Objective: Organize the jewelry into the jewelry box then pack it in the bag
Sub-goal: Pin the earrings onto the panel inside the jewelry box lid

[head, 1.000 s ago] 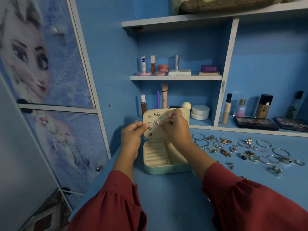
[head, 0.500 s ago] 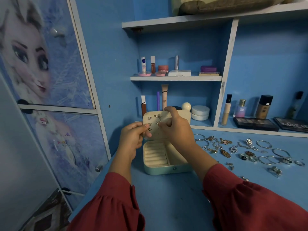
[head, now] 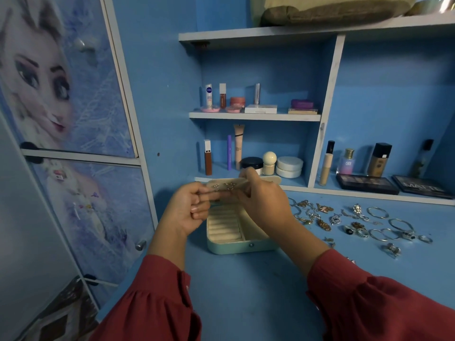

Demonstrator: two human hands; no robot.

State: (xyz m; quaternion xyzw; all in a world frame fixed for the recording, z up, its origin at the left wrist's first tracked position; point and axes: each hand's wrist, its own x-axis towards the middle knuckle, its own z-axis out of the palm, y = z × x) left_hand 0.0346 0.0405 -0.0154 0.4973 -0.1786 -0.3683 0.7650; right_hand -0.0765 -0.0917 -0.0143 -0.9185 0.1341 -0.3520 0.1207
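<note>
A pale green jewelry box (head: 229,247) stands open on the blue desk (head: 246,291), its cream ring rolls showing inside. Over the box, a cream earring panel (head: 225,186) with several small earrings pinned to it lies tilted, seen almost edge-on. My left hand (head: 187,212) pinches the panel's left end. My right hand (head: 263,203) grips its right end from above and hides the box's right half. Loose jewelry (head: 357,222), rings, bangles and pendants, lies spread on the desk to the right of the box.
Shelves behind the box hold cosmetics: tubes (head: 237,146), jars (head: 289,167), bottles (head: 379,159) and flat palettes (head: 366,184). A printed cupboard door (head: 73,119) with a knob (head: 140,245) closes off the left side. A bag-like bundle (head: 332,8) lies on the top shelf.
The earring panel, upright and facing me a second ago, has tipped down over the box. Both hands stayed on it and dropped slightly.
</note>
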